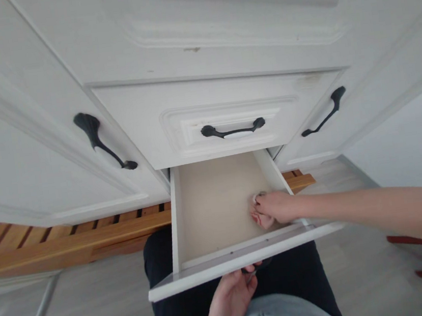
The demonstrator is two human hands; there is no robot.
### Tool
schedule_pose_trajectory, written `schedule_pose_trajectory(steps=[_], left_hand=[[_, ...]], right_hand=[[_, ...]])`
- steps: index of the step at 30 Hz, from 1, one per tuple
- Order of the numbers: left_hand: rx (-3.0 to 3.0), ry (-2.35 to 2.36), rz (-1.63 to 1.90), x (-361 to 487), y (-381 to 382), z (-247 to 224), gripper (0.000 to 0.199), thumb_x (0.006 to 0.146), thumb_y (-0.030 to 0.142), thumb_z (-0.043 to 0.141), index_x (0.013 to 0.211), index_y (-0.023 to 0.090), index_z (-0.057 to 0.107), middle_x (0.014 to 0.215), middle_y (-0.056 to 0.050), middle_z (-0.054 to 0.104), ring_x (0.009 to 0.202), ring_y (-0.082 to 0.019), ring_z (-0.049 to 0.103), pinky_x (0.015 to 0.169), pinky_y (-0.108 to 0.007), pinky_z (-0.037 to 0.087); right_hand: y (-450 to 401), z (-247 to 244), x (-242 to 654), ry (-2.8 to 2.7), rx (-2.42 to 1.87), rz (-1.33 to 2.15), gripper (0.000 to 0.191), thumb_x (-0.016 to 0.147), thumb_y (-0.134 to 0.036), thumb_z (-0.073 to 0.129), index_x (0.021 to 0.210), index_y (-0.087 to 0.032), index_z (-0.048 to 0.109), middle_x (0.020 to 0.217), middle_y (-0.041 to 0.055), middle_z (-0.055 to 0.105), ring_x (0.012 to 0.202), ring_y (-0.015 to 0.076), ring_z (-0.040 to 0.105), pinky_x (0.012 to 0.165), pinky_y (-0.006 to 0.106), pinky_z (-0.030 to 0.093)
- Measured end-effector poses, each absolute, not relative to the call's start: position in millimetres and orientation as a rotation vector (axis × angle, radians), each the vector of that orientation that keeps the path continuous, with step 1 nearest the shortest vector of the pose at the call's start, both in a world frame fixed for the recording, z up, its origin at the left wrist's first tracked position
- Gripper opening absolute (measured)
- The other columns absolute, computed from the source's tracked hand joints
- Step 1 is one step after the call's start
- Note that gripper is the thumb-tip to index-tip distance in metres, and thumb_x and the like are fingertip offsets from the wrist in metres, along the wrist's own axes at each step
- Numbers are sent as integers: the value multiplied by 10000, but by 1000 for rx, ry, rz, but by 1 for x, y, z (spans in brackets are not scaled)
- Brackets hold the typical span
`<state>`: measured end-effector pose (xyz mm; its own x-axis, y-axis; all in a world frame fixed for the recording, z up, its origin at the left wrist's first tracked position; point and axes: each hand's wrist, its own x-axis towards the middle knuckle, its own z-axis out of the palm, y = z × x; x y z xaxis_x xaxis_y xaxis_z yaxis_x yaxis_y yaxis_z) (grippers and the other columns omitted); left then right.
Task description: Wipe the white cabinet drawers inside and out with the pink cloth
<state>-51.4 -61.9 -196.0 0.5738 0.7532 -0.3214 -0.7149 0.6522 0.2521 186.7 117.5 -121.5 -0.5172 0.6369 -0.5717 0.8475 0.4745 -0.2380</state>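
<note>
A white drawer [212,204] stands pulled out from the cabinet, its pale beige bottom showing. Inside it, near the front right corner, my right hand [280,206] is closed on a small pink cloth [262,220] with a red mark. The cloth is bunched, and part of it is hidden by the fingers. Below the drawer front, my left hand [232,299] has its fingers curled around the dark drawer handle [263,264], most of which is out of sight.
Above sits a shut drawer with a black handle [234,130]. Cabinet doors with black handles [97,138] flank it. A slatted wooden bench [90,242] runs beneath the cabinet. Dark red wooden legs [417,243] stand on the floor at right. My knees are under the drawer.
</note>
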Motion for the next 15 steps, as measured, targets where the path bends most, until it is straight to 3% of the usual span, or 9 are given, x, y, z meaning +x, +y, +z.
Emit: schedule_pose_trajectory(steps=[4,6,10,13,15], left_hand=[[51,413,876,-47,-62,-194,181,893,298,673,941,149,765,1155,-102,697,1166,-198,568,957,-271,451],[58,439,896,-45,-61,-190,184,895,295,668,917,139,763,1137,-111,697,1140,-196,572,939,-264,453],[85,496,960,-41,-61,-180,178,912,295,662,889,148,759,1106,-104,702,1129,-199,573,907,-266,456],[112,546,984,-40,-61,-174,177,910,306,678,886,150,758,1103,-97,704,1137,-206,574,907,-269,455],[125,581,982,-39,-62,-173,176,909,306,684,890,147,758,1100,-93,704,1128,-199,576,903,-261,453]], right_hand=[[109,-106,189,2294,998,-871,373,657,-26,666,1015,-131,682,994,129,702,788,238,669,656,302,451],[116,-104,174,2332,922,-971,410,697,-43,635,1097,-134,656,1067,116,707,863,231,676,692,293,466],[122,-111,110,2464,757,-1244,489,783,-43,572,1252,-181,588,1330,82,637,1136,192,628,904,290,484],[118,-121,53,2526,578,-1527,407,827,-25,516,1187,-183,623,1310,56,654,1182,177,608,979,301,468],[115,-128,21,2529,478,-1649,322,844,-17,491,1066,-175,662,1198,36,702,1124,167,635,968,293,476]])
